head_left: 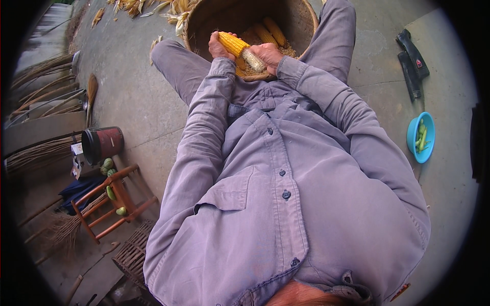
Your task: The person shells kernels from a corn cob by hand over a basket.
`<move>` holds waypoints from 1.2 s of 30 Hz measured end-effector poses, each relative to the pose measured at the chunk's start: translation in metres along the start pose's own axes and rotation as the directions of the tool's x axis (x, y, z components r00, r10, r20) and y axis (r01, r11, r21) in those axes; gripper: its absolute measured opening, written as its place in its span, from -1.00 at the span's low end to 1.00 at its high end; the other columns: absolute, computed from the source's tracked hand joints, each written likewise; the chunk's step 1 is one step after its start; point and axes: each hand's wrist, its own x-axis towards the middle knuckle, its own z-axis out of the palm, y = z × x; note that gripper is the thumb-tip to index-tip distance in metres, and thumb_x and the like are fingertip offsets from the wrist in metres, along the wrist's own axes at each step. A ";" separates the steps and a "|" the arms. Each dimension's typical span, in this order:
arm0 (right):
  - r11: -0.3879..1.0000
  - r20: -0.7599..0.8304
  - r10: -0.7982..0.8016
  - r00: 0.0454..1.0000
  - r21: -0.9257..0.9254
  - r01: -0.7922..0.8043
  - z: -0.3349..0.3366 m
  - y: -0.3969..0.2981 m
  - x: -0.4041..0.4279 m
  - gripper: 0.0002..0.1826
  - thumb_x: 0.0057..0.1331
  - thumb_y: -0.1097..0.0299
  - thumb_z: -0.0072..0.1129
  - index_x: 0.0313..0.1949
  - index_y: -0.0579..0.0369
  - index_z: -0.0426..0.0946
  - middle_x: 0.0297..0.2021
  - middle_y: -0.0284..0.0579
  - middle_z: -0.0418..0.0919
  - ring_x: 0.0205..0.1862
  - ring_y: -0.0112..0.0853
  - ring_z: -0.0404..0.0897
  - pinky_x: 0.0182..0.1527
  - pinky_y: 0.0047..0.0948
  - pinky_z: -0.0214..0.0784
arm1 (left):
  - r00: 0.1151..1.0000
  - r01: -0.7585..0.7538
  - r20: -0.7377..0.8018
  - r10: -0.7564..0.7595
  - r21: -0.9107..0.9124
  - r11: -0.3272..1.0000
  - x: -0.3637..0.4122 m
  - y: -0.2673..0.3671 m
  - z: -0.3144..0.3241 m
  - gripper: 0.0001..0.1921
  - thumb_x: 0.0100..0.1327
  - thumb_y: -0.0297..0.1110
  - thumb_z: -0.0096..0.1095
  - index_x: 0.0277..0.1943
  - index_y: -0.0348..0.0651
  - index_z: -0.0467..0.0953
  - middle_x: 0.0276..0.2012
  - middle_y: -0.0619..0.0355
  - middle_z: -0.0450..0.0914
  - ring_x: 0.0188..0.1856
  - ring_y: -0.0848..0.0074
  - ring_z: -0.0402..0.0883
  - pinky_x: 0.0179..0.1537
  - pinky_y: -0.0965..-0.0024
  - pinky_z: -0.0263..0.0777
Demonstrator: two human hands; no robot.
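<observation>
A round woven basket [314, 28] stands between my knees. Over its near part, my left hand [221, 49] holds an ear of yellow corn [232, 43] whose kernels are largely on. My right hand [269, 56] grips a pale, mostly bare corncob [253, 60], which touches or nearly touches the lower end of the yellow ear. Inside the basket, yellow corn ears [274, 30] lean at the far right, and loose kernels [289, 51] lie at the bottom. Part of the basket floor is hidden by my hands.
Dry corn husks [174, 9] lie beyond the basket. Black boots [414, 57] and a blue basin [431, 134] of green vegetables stand at right. At left are a broom [92, 91], a dark red bucket [111, 142], a wooden chair [124, 195] and a slatted basket [134, 250].
</observation>
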 end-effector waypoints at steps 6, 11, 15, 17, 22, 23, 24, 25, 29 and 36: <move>0.996 -0.206 0.086 0.975 0.057 -0.075 0.001 -0.007 0.000 -0.56 0.30 0.17 0.28 -0.06 0.35 0.51 -0.20 0.00 0.63 -0.21 -0.24 0.69 -0.16 -0.29 0.61 | 1.000 -0.003 -0.029 0.002 -0.027 1.000 -0.010 0.002 0.006 -0.65 0.32 -0.05 0.01 -0.11 -0.20 0.39 -0.30 -0.08 0.57 -0.28 0.12 0.63 -0.21 -0.05 0.60; 0.994 -0.054 0.101 0.993 0.038 -0.099 0.007 -0.008 -0.006 -0.60 0.39 0.20 0.22 0.00 0.34 0.51 -0.17 -0.03 0.64 -0.22 -0.34 0.68 -0.20 -0.35 0.62 | 1.000 -0.005 0.010 0.006 -0.004 1.000 -0.014 0.002 0.009 -0.59 0.34 0.00 -0.01 -0.05 -0.21 0.36 -0.25 -0.09 0.57 -0.26 0.13 0.63 -0.19 -0.04 0.60; 0.999 0.006 0.024 1.000 0.021 -0.024 0.002 -0.005 -0.006 -0.57 0.35 0.20 0.26 -0.03 0.38 0.49 -0.14 0.02 0.64 -0.17 -0.26 0.70 -0.13 -0.31 0.61 | 1.000 -0.016 -0.003 0.016 -0.003 1.000 -0.014 0.002 0.010 -0.56 0.33 0.02 -0.02 -0.04 -0.24 0.36 -0.25 -0.09 0.57 -0.24 0.13 0.62 -0.17 -0.04 0.59; 1.000 -0.035 0.025 0.999 0.013 -0.025 -0.001 -0.005 -0.004 -0.57 0.35 0.19 0.26 -0.04 0.39 0.50 -0.15 0.02 0.64 -0.18 -0.28 0.70 -0.14 -0.32 0.61 | 0.999 0.006 -0.038 -0.008 -0.059 0.998 -0.013 0.003 0.011 -0.55 0.32 0.01 -0.02 -0.04 -0.27 0.36 -0.24 -0.08 0.56 -0.23 0.13 0.62 -0.14 -0.04 0.59; 0.986 -0.130 0.129 0.983 0.123 -0.113 0.009 -0.013 -0.006 -0.61 0.36 0.21 0.25 -0.09 0.38 0.53 -0.17 0.01 0.65 -0.20 -0.32 0.70 -0.17 -0.35 0.61 | 0.999 0.015 -0.034 -0.018 -0.072 0.997 -0.014 0.003 0.008 -0.54 0.32 0.01 -0.02 -0.04 -0.28 0.37 -0.23 -0.08 0.56 -0.21 0.13 0.61 -0.12 -0.04 0.58; 0.994 -0.080 0.098 0.992 0.055 -0.094 0.012 -0.012 -0.009 -0.62 0.39 0.20 0.22 -0.07 0.35 0.53 -0.20 -0.04 0.65 -0.24 -0.35 0.69 -0.20 -0.39 0.61 | 1.000 0.016 -0.023 -0.018 -0.065 0.998 -0.014 0.004 0.006 -0.54 0.32 0.02 -0.02 -0.04 -0.28 0.37 -0.23 -0.08 0.56 -0.21 0.13 0.61 -0.13 -0.04 0.58; 0.998 -0.031 0.068 0.997 -0.011 -0.068 0.011 -0.010 -0.008 -0.62 0.41 0.18 0.20 -0.05 0.31 0.52 -0.23 -0.08 0.64 -0.29 -0.39 0.68 -0.23 -0.43 0.60 | 1.000 0.017 -0.021 -0.018 -0.065 0.998 -0.014 0.004 0.007 -0.54 0.32 0.02 -0.02 -0.04 -0.28 0.37 -0.23 -0.08 0.56 -0.21 0.13 0.61 -0.13 -0.04 0.58; 0.998 -0.032 0.067 0.997 -0.011 -0.068 0.009 -0.008 -0.007 -0.62 0.41 0.18 0.20 -0.05 0.31 0.52 -0.23 -0.08 0.64 -0.29 -0.39 0.68 -0.23 -0.43 0.60 | 1.000 0.011 -0.013 -0.011 -0.050 0.999 -0.014 0.004 0.008 -0.54 0.32 0.02 -0.02 -0.04 -0.27 0.37 -0.23 -0.08 0.56 -0.21 0.13 0.61 -0.13 -0.04 0.58; 0.999 -0.008 -0.004 1.000 -0.034 0.003 -0.008 0.003 0.004 -0.58 0.39 0.13 0.17 -0.09 0.33 0.53 -0.18 0.01 0.64 -0.21 -0.30 0.69 -0.19 -0.37 0.60 | 1.000 0.014 0.009 -0.014 -0.031 0.999 -0.017 0.002 0.019 -0.55 0.32 0.03 -0.02 -0.05 -0.26 0.38 -0.23 -0.08 0.57 -0.22 0.13 0.62 -0.14 -0.04 0.59; 0.998 -0.072 0.051 0.996 0.029 -0.049 0.008 -0.007 -0.007 -0.56 0.39 0.11 0.20 -0.08 0.35 0.51 -0.17 0.02 0.64 -0.21 -0.28 0.70 -0.18 -0.32 0.62 | 0.999 0.042 0.017 -0.041 -0.044 0.998 -0.002 0.005 -0.001 -0.62 0.30 -0.04 0.00 -0.11 -0.24 0.42 -0.30 -0.07 0.58 -0.29 0.13 0.61 -0.19 0.01 0.58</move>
